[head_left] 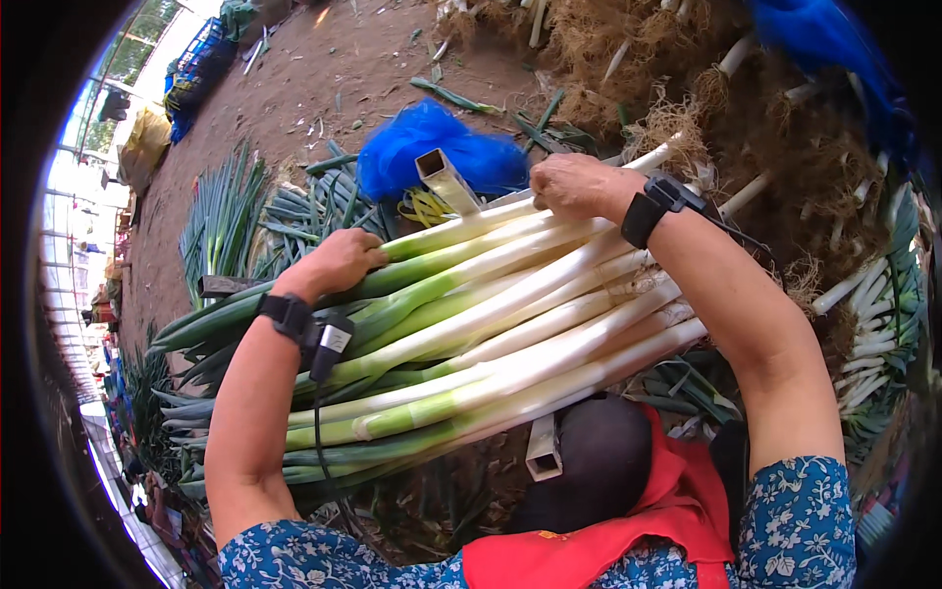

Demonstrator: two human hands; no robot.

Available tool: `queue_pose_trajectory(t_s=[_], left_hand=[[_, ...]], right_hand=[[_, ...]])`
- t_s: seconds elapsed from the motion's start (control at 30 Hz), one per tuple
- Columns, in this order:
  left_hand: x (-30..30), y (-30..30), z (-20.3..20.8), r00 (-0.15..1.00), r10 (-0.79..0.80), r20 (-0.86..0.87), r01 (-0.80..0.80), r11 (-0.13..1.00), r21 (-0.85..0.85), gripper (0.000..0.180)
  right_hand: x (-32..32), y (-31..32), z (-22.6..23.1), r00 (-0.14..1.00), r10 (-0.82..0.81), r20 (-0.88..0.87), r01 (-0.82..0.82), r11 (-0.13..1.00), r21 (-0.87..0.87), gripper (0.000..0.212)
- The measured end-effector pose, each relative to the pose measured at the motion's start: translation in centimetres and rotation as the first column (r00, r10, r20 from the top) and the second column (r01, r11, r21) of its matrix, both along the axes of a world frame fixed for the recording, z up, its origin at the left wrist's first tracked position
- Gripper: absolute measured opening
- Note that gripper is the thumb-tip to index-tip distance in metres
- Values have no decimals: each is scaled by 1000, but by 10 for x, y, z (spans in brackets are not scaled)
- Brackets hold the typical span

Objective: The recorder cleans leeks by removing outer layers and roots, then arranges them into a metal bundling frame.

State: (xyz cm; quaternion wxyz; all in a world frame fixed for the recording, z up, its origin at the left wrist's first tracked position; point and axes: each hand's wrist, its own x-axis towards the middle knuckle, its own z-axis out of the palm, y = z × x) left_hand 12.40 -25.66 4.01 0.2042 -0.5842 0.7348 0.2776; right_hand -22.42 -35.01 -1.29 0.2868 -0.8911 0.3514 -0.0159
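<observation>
A row of long leeks (471,334) lies side by side across a metal stand in front of me, green leaves to the left and white stems to the right. Along the far edge of the row, my left hand (339,262) is closed around the green part of a leek. Farther right, my right hand (579,187) grips the white stem of the far leek, near its roots (672,128); the fingertips are partly hidden. A square metal tube (446,182) of the stand sticks up between my hands, and another tube end (543,452) shows on the near side.
Blue netting (422,142) lies beyond the stand. Leeks with brown, soil-covered roots (608,69) are heaped at the far right. Green-topped leeks (224,216) lie on the ground at left, and more leeks (868,334) are stacked at right. My dark-covered knee (594,447) is close below the row.
</observation>
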Motion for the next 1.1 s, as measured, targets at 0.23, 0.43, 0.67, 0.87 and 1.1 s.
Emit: queue_pose_trajectory(t_s=[0.23,0.43,0.67,0.87,1.1], left_hand=[[17,28,42,995,56,-77,-65,991,-116,34],[-31,16,7,968,-63,-241,9,976,-219,29],[-34,33,6,976,-196,-91,164,946,-279,14],[-46,14,19,942,-336,20,324,892,-315,16],[-76,-17,98,987,-131,-91,144,978,153,45]], right_hand=[[39,12,10,999,-6,42,-1,983,182,20],[14,-11,-21,998,45,-48,-43,998,37,14],[10,58,71,996,91,-13,-87,978,191,35],[-20,107,51,960,249,130,-202,932,-300,28],[3,131,94,850,262,456,21,850,-526,36]])
